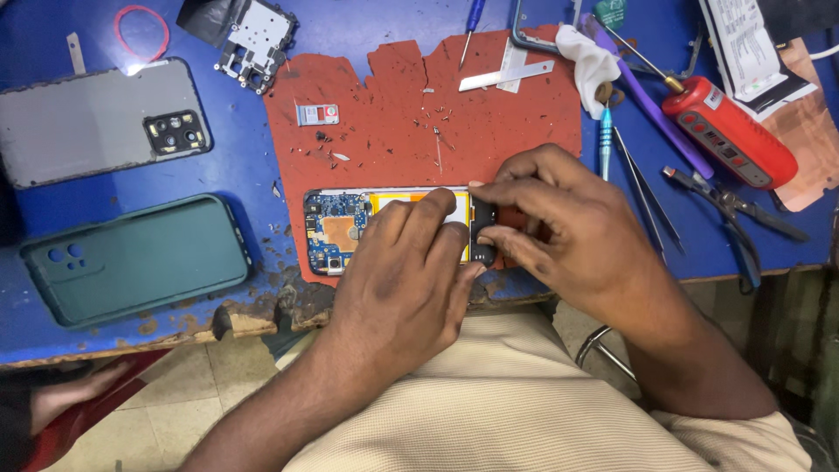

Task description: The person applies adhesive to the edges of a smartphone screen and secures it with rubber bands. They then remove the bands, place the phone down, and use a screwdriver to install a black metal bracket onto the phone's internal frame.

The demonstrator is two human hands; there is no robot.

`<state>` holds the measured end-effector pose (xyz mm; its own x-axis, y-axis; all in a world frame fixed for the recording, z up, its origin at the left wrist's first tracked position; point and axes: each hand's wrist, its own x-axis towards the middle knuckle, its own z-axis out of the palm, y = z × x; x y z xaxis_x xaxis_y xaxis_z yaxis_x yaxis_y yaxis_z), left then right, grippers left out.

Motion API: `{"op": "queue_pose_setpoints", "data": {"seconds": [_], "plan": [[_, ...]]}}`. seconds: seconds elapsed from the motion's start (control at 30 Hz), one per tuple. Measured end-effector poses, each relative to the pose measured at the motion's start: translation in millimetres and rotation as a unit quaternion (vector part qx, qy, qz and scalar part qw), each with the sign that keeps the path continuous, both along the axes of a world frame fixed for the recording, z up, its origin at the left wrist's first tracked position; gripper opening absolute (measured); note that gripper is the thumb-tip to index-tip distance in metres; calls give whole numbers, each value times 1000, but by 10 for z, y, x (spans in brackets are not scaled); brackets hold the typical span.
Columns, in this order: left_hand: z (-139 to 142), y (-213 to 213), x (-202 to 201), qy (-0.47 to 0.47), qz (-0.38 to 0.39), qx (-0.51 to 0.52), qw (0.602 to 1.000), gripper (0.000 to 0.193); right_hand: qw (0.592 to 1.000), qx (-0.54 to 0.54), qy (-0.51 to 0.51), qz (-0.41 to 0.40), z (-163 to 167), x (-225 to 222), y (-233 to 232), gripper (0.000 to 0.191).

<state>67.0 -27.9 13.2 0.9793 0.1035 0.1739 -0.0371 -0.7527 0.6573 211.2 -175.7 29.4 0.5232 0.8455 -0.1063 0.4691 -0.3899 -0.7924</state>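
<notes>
An opened phone (pixel 336 229) lies on a torn red mat (pixel 393 122) at the near edge of a blue table, its blue circuit board and yellow battery showing. My left hand (pixel 406 271) rests flat on the phone's middle, fingers pressing on the battery. My right hand (pixel 559 223) pinches a small black part (pixel 482 234) at the phone's right end between thumb and fingers. Both hands hide much of the phone's right half.
A grey back cover (pixel 96 122) and a green phone case (pixel 140 258) lie at left. A metal frame (pixel 253 44) and red rubber band (pixel 142 33) sit at the back. At right lie a red tool (pixel 730 131), tweezers (pixel 647 188), pliers (pixel 730 210), screwdriver (pixel 605 135). Another person's hand (pixel 70 393) shows at the lower left.
</notes>
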Motion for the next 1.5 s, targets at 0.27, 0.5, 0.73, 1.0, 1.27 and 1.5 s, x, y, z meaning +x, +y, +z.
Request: {"op": "queue_pose_setpoints", "data": {"seconds": [0.27, 0.5, 0.73, 1.0, 1.27, 1.5], "plan": [[-5, 16, 0, 5, -2, -10, 1000, 30, 998, 5, -56, -18, 51, -47, -20, 44], [-3, 10, 2, -4, 3, -19, 1000, 31, 976, 10, -201, 85, 142, -26, 10, 36], [7, 10, -3, 9, 3, -23, 1000, 32, 939, -67, -271, 198, 299, -45, 70, 25], [-11, 14, -21, -8, 4, -26, 1000, 34, 944, -54, -265, 189, 292, 82, 71, 42], [13, 68, -6, -39, -47, 14, 998, 40, 973, -37, -216, 65, 185, -59, -45, 45], [94, 146, 39, -10, -70, 90, 993, 34, 971, 9, -238, 34, 136, -86, -158, 47]]}}
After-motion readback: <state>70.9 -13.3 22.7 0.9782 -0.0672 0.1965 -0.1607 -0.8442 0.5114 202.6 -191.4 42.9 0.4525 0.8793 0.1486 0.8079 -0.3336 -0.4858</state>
